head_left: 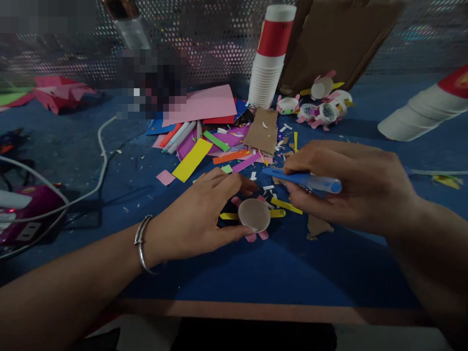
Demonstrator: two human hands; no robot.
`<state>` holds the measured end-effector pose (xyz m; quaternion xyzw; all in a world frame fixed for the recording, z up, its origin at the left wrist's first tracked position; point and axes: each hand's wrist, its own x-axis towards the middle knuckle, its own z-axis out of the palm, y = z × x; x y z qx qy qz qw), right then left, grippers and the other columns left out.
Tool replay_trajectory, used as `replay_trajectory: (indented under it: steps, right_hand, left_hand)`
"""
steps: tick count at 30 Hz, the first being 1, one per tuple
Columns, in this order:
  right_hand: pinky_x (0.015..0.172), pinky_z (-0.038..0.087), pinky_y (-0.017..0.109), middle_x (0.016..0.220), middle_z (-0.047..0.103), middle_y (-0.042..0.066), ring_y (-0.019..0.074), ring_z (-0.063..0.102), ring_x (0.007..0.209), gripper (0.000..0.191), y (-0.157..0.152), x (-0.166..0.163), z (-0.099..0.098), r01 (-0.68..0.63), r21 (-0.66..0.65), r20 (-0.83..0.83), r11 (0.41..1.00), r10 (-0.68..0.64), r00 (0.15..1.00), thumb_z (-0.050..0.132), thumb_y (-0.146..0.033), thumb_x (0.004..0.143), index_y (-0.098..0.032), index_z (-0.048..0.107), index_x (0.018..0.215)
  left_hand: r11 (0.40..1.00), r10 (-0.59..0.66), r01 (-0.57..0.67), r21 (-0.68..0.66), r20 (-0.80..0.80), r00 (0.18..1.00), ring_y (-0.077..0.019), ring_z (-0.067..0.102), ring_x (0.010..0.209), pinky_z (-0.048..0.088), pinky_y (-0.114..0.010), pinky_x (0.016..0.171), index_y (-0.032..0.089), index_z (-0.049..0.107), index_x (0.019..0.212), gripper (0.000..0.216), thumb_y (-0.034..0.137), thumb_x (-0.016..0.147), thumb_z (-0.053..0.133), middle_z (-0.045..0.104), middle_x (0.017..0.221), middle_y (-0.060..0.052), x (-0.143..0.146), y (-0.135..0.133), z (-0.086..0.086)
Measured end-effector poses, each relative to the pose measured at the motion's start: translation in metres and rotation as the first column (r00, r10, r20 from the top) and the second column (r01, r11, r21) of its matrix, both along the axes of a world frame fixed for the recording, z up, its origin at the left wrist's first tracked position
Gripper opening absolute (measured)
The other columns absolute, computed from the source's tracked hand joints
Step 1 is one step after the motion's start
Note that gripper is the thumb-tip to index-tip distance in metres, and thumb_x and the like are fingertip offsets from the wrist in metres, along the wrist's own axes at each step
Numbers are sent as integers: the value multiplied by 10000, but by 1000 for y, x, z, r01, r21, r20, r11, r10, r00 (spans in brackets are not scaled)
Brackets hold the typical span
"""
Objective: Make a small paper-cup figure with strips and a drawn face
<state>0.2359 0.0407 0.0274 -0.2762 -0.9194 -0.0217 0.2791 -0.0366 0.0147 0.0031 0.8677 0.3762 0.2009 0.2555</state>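
Observation:
My left hand [199,214] curls round a small upturned paper cup [254,214] on the blue table [234,273], thumb and fingers touching its sides. Pink and yellow paper strips [285,205] stick out from under the cup like petals. My right hand [351,187] is closed on a blue marker pen [303,180], held just above and to the right of the cup. A metal bangle [141,241] sits on my left wrist.
Coloured paper scraps [215,146] and a cardboard piece [262,130] litter the table's middle. A tall stack of paper cups [270,58] stands behind, another stack [424,109] lies at the right. Finished decorated cups [321,109] sit near brown cardboard. White cables [98,165] run at the left.

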Motion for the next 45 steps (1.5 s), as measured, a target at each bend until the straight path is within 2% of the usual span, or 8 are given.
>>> replay_trajectory:
  steps: [6, 14, 17, 24, 29, 35, 40, 45]
  right_hand:
    - [794, 580, 341, 1060, 820, 33, 224, 788, 895, 194, -11, -3, 0, 29, -25, -62, 999, -31, 998, 676, -149, 986, -273, 655, 1134]
    - [820, 600, 370, 1083, 803, 92, 250, 770, 975, 166, -13, -16, -9, -148, -230, 75, 962, 169, 983, 596, -323, 1088, -210, 692, 1165]
    - [815, 603, 414, 1098, 784, 103, 284, 758, 981, 247, -16, -22, -13, -129, -304, 127, 944, 174, 977, 680, -419, 1046, -212, 696, 1178]
    - [890, 601, 473, 1128, 782, 122, 318, 761, 1043, 245, -18, -25, -17, -69, -395, 113, 916, 123, 986, 717, -344, 992, -189, 689, 1180]
    - [885, 618, 485, 1151, 779, 141, 348, 766, 1078, 320, -18, -24, -14, -34, -363, 130, 931, 87, 988, 722, -336, 944, -175, 674, 1217]
    - [904, 647, 442, 1118, 786, 121, 299, 780, 1015, 244, -19, -24, -6, 1, -324, 116, 946, 38, 993, 662, -234, 935, -202, 642, 1176]
    - [896, 638, 457, 1127, 783, 132, 306, 768, 1054, 188, -18, -24, -9, -26, -284, 110, 959, 59, 992, 593, -210, 1011, -201, 652, 1190]
    - [866, 648, 397, 1079, 815, 66, 265, 799, 955, 176, -17, -22, -6, 14, -232, 21, 973, -10, 1000, 591, -236, 1046, -232, 690, 1191]
  left_hand:
    - [997, 30, -29, -77, 13, 999, -316, 675, 1168, 547, -502, 1010, 220, 625, 1305, 636, 598, 851, 859, 727, 1261, -108, -4, 5, -1]
    - [983, 155, -154, -96, -1, 988, -306, 669, 1098, 519, -481, 954, 190, 574, 1250, 642, 394, 758, 934, 718, 1136, -73, -2, 1, -2]
    - [973, 193, -192, -130, -5, 981, -279, 668, 1049, 513, -446, 912, 206, 569, 1160, 576, 334, 737, 939, 701, 1108, -51, -2, 1, -2]
    - [951, 220, -207, -229, 30, 975, -234, 652, 976, 518, -399, 849, 213, 570, 1131, 557, 312, 720, 933, 685, 1098, -40, -2, 3, 1]
    - [953, 195, -186, -238, 18, 981, -265, 672, 1068, 548, -425, 914, 225, 590, 1257, 638, 356, 726, 917, 699, 1199, -65, -9, 7, 2]
    - [926, 128, -101, -363, 51, 991, -239, 709, 992, 564, -385, 849, 215, 618, 1168, 502, 379, 777, 887, 735, 1164, -65, -14, 11, 6]
    - [962, 138, -144, -232, -41, 990, -287, 683, 1098, 536, -429, 926, 219, 635, 1136, 429, 331, 788, 860, 728, 1188, -69, -11, 9, 6]
    - [974, 160, -162, -156, -31, 987, -311, 657, 1114, 512, -453, 942, 224, 647, 1153, 538, 487, 769, 915, 708, 1202, -71, -7, 5, 2]
